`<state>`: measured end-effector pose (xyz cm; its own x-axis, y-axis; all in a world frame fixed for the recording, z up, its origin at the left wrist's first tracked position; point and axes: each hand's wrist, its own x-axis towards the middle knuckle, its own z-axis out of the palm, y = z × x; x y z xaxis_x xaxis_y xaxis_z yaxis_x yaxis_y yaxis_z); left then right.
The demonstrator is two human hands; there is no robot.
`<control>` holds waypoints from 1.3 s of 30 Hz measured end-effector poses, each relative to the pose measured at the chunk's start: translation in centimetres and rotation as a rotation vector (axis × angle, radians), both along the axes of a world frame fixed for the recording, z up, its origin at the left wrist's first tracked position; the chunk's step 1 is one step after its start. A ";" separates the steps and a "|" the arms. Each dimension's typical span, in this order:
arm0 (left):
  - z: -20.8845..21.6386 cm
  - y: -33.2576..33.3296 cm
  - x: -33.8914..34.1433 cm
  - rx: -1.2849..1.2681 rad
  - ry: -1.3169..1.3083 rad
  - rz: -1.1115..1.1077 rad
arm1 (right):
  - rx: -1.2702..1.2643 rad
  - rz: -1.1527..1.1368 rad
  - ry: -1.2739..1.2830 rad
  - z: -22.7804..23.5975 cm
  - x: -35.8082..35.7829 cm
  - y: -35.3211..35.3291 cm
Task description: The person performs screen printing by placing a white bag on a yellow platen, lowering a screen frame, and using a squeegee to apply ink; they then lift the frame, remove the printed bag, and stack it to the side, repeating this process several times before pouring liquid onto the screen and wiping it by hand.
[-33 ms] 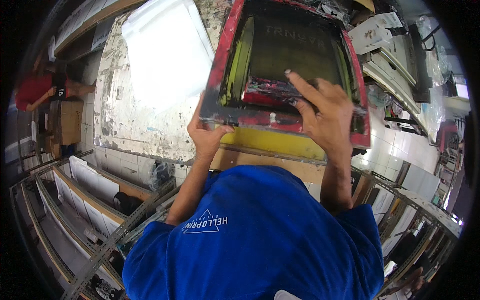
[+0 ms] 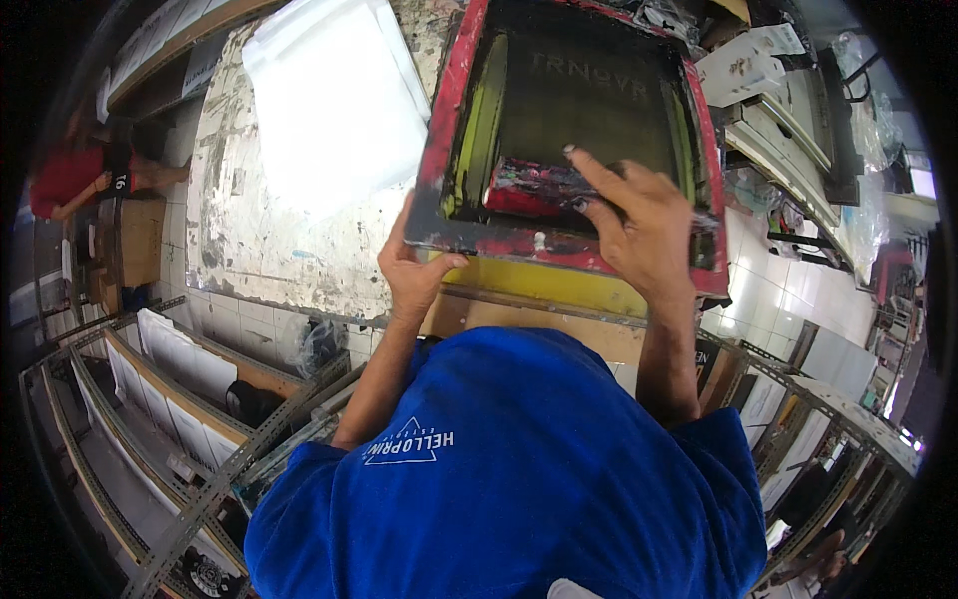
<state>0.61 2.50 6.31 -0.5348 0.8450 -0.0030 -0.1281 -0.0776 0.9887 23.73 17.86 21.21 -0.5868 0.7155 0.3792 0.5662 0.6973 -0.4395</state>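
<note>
A screen printing frame (image 2: 452, 100) with red and black sides lies before me, its dark, ink-stained mesh (image 2: 584, 115) showing faint lettering. At its near left corner my left hand (image 2: 411, 280) is closed, thumb along the near edge and fingers up the left side. Inside the frame, toward the near end, rests a squeegee (image 2: 534, 188), red and smeared with dark ink. My right hand (image 2: 649, 225) grips its right part, index finger stretched forward over it. Below the frame's near edge shows a yellow board (image 2: 549, 282). What lies under the mesh is hidden.
White sheets (image 2: 334, 110) lie stacked on the paint-marked table (image 2: 269, 255) to the left. Metal shelving (image 2: 220, 484) stands at the lower left, more racks (image 2: 798, 399) at the right. Plastic and stained card (image 2: 748, 65) crowd the far right. Another person (image 2: 70, 180) is at the far left.
The frame's near right part has shifted slightly left. My right hand and the squeegee have moved a little left with it. My left hand has barely moved.
</note>
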 end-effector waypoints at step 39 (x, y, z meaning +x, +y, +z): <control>-5.7 -2.6 -1.1 -0.236 0.890 -0.029 | 0.216 0.029 -0.074 -16.5 -6.3 34.0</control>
<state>-0.48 -0.07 0.64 -0.4007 0.8880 0.2256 0.6890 0.1297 0.7131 17.41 51.86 4.67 -0.6382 0.6044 0.4769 0.5697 0.7874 -0.2356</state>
